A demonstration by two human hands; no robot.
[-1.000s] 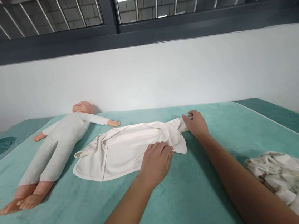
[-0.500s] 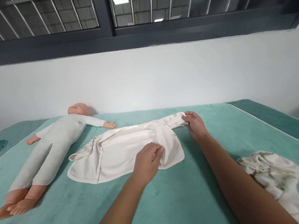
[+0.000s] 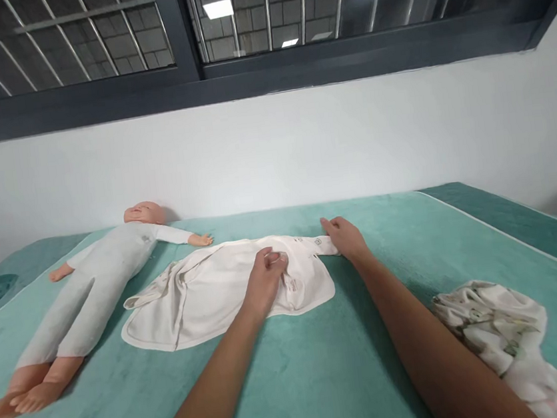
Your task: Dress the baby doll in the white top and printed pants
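Observation:
A cream baby garment (image 3: 202,295) lies spread on the teal mat (image 3: 307,373). My left hand (image 3: 265,279) rests on its middle, fingers curled and pinching a fold of the cloth. My right hand (image 3: 344,236) is at the garment's far right end, gripping the sleeve there. A baby doll (image 3: 99,273) in a grey suit lies on its back to the left of the garment, head toward the wall, one arm reaching almost to the cloth.
A crumpled patterned cloth (image 3: 504,337) lies at the right near my forearm. A white wall (image 3: 272,149) runs behind the mat, with barred windows above. Darker green mats adjoin at the left and right.
My left hand has slid from the garment's near edge up to its middle and closed on a fold. My right hand drew the sleeve inward to the left.

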